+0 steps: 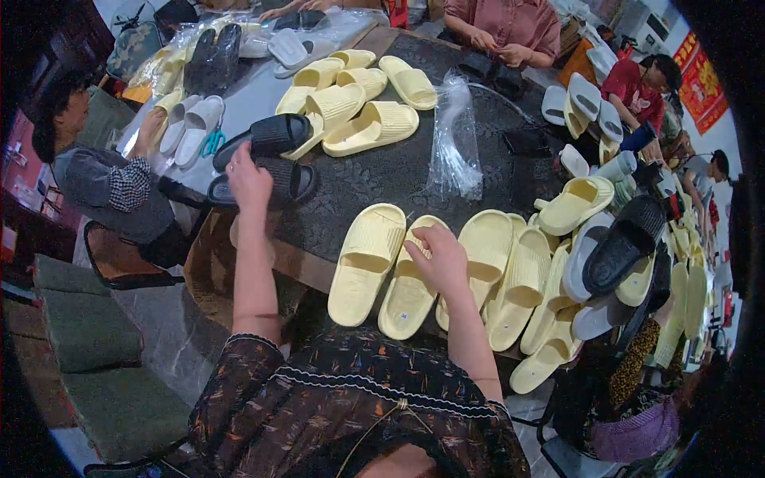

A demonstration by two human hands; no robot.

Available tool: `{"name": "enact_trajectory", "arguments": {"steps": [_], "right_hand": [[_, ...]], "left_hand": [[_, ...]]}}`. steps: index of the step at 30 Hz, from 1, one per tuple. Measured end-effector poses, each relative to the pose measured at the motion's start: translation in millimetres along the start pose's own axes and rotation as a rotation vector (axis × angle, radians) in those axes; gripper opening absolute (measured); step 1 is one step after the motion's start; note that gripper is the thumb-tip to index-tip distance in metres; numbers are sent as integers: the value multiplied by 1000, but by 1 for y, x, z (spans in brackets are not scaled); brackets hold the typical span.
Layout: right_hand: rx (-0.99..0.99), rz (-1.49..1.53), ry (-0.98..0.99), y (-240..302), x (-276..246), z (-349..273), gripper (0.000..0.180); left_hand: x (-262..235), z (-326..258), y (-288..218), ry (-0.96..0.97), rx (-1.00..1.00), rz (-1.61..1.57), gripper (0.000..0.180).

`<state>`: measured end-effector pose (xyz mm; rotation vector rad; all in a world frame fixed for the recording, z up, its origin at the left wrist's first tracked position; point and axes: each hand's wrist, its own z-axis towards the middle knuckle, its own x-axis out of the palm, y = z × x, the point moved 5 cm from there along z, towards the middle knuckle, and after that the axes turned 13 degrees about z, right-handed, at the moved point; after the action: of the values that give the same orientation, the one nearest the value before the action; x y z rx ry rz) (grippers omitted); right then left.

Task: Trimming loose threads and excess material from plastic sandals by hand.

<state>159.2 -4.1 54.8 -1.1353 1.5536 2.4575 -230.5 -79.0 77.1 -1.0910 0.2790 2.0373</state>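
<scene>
My left hand is at a pair of black slippers, its fingers bent against the footbed of the farther black slipper. The nearer black slipper lies partly behind that hand. At the table's near edge, my right hand curls over the ribbed strap of a pale yellow slipper, with part of its grip hidden. Another pale yellow slipper lies just left of it, toe away from me. More yellow slippers line up to its right.
Beyond the black pair lies a heap of yellow slippers, beside a clear plastic bag. Grey slippers and teal scissors are at left. A black slipper tops the right pile. Co-workers sit around the table.
</scene>
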Motion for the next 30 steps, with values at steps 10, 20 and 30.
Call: {"name": "enact_trajectory", "arguments": {"steps": [10,20,30], "right_hand": [[-106,-56,-53,2,-1,-4,25],[-122,-29,-77,1,-1,-5,23],[-94,-37,-42,1,-1,-4,25]], "left_hand": [[32,43,24,526,205,-166,85],[67,26,56,500,-3,-465,89],[71,-13,75,749,-327,-1066,29]]}}
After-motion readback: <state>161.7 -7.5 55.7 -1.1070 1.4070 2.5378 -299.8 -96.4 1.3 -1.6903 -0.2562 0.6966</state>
